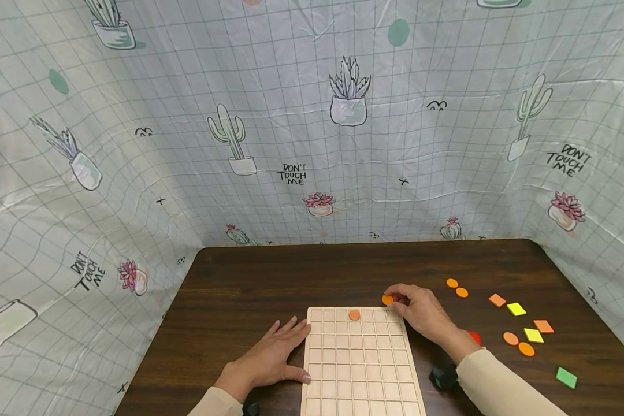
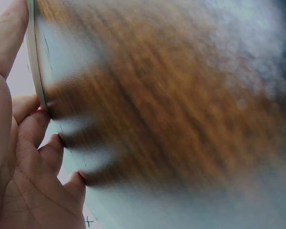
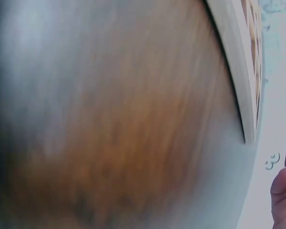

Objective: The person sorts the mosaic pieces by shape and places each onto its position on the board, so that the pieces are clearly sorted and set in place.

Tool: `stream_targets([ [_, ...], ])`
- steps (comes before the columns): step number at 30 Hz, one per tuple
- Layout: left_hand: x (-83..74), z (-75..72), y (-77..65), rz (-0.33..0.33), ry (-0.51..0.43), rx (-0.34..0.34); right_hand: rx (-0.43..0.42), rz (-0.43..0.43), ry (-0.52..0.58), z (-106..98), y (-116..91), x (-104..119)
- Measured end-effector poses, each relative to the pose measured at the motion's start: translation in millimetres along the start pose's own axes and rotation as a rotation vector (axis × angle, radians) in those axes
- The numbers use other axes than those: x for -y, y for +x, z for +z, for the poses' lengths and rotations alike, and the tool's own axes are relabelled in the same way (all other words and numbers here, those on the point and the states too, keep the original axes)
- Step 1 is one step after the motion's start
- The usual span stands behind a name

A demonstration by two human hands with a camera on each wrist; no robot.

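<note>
Near the pale gridded board (image 1: 359,358), a pinched orange disc (image 1: 387,300).

In the head view, the picture's edge cuts off the board (image 1: 364,356) at six o'clock. The right hand (image 1: 420,309) hides part of the orange disc (image 1: 387,300) at its nine o'clock; its wrist partly covers a red piece (image 1: 475,337) at two o'clock. Both wrist views blur the table (image 2: 171,105).

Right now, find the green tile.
In the head view, the green tile lies on the table, right of the board, below and right of an orange disc.
</note>
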State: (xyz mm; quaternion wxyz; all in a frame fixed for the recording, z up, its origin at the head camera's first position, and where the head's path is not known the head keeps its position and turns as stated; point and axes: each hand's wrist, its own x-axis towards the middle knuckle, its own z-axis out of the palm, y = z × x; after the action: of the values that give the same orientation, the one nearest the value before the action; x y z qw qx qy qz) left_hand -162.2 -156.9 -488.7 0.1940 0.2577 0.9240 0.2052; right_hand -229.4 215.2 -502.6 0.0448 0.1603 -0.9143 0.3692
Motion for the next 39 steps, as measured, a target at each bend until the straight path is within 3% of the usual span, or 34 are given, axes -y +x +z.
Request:
stream_targets([
  [10,0.8,-0.9,0.0,0.003,-0.014,0.007,0.059,0.016,0.146,10,-3,12],
  [25,2.2,-0.7,0.1,0.007,-0.02,0.011,0.1,-0.039,0.163,25,-5,29],
  [39,1.9,-0.8,0.2,0.011,-0.026,0.006,0.172,0.004,0.184,30,-6,49],
])
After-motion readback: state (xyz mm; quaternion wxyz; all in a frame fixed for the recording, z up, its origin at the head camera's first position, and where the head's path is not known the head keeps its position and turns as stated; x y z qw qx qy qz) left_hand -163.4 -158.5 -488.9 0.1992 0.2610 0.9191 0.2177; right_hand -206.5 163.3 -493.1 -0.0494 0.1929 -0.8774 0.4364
